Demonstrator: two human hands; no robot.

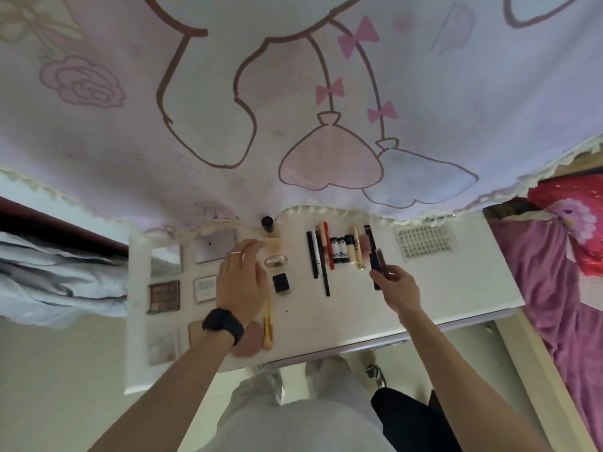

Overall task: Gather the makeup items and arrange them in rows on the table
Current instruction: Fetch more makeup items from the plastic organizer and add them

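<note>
Meanwhile left hand (240, 278) spread flat over palettes (164, 296); right hand (396, 282) grips dark tube (375, 256).

Soft even daylight, slight blur, edges warped

A bedroom or dormitory-style living space, seen from above a small white table (456, 288) set against a bed. A pale pink curtain (293, 109) printed with cartoon outlines, bows and a rose, edged in cream lace trim, hangs down to the table's far edge. To the right lies a magenta floral bedspread (554, 272) (its pattern bright red and pink); to the left, rumpled grey-blue bedding (49, 272). Eyeshadow palettes (164, 296), pencils and tubes (339, 252) laid out on the tabletop mark it as a personal dressing spot.
</note>
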